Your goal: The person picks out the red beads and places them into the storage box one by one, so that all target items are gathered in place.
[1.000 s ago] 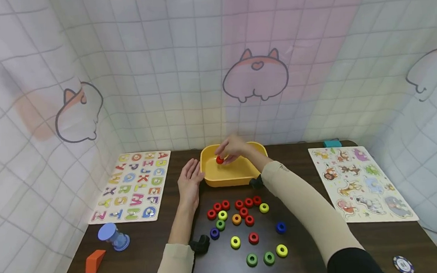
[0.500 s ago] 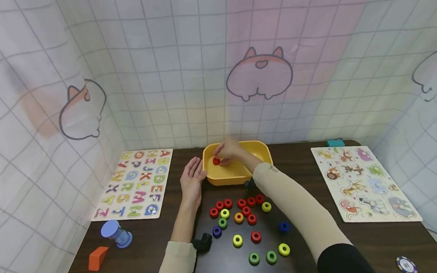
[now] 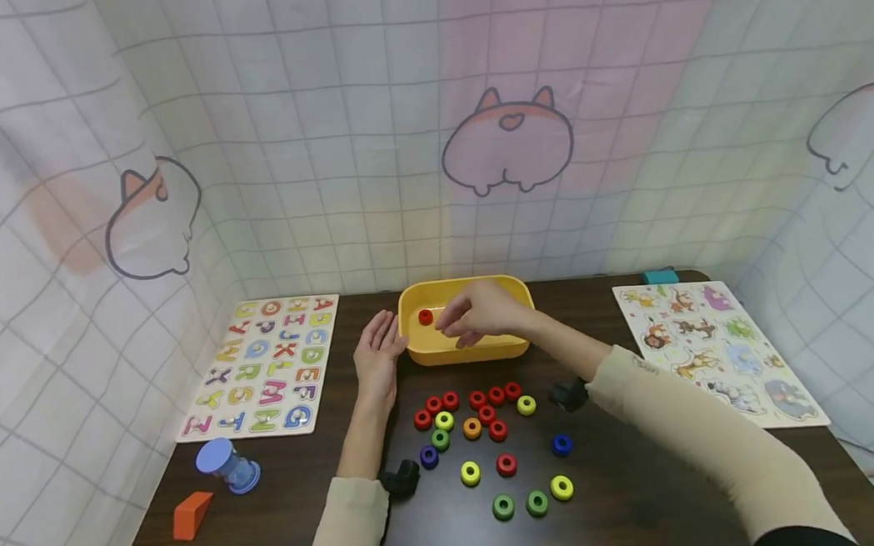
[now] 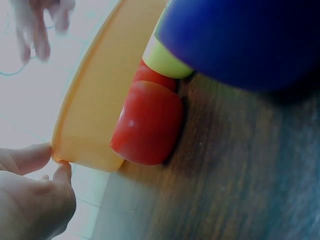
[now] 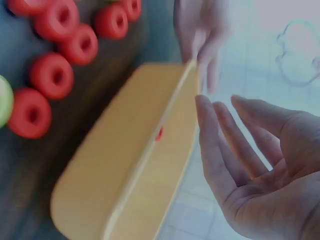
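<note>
My left hand [image 3: 376, 362] lies along the left side of the yellow tray [image 3: 472, 354], its fingers extended. In the left wrist view, the thumb and a finger of this left hand [image 4: 37, 200] touch the tray's corner. Over the tray hovers my right hand [image 3: 482, 310], fingers loosely bent. Nothing sits between the fingers of the right hand [image 5: 265, 155] in the right wrist view. A single red ring [image 3: 425, 316] rests inside the tray at its left, a little beyond the right fingertips.
In front of the tray lie several rings, including an orange ring [image 3: 472, 428] and a blue ring [image 3: 562, 445]. A letter board [image 3: 263, 371] stands left, an animal board [image 3: 720, 356] right. A blue hourglass-shaped piece [image 3: 227, 465] and an orange block [image 3: 192, 515] are front left.
My right hand lowered the red ring into the tray, let go of it and drew back to the right. My left hand stays at the tray's left side.
</note>
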Action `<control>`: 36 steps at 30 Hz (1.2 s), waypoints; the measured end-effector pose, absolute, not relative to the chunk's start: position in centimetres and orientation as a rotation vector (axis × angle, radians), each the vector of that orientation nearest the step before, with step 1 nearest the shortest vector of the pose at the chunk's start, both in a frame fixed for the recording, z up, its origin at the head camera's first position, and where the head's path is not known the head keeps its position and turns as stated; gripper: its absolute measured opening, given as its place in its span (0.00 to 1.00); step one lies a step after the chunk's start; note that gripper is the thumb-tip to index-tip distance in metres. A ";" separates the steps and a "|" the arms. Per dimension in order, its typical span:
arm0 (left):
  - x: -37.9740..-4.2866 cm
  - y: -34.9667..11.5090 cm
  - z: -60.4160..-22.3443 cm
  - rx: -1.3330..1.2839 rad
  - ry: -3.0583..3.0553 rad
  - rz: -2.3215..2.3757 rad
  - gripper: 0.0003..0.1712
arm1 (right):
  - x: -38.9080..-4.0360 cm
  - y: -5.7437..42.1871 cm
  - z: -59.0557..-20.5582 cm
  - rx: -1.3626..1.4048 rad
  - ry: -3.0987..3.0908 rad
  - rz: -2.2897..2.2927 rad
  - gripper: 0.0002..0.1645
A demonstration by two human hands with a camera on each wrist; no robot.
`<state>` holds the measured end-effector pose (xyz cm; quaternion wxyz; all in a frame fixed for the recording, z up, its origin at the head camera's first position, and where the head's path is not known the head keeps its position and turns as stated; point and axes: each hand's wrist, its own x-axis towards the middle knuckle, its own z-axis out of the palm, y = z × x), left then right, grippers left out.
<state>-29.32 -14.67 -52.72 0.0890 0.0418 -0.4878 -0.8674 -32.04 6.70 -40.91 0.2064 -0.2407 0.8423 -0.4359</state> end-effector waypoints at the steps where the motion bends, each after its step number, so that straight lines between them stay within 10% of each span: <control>1: -29.3 -14.7 -52.7 0.126 -1.453 -2.578 0.35 | -31.1 7.1 -40.8 -0.683 2.335 -1.196 0.06; 19: -29.4 -15.1 -53.1 0.130 -1.457 -2.569 0.34 | -20.0 12.1 -47.2 -0.757 2.175 -0.934 0.10; 36: -28.7 -15.0 -51.9 0.107 -1.471 -2.603 0.37 | -22.0 11.6 -45.9 -0.674 2.079 -1.094 0.10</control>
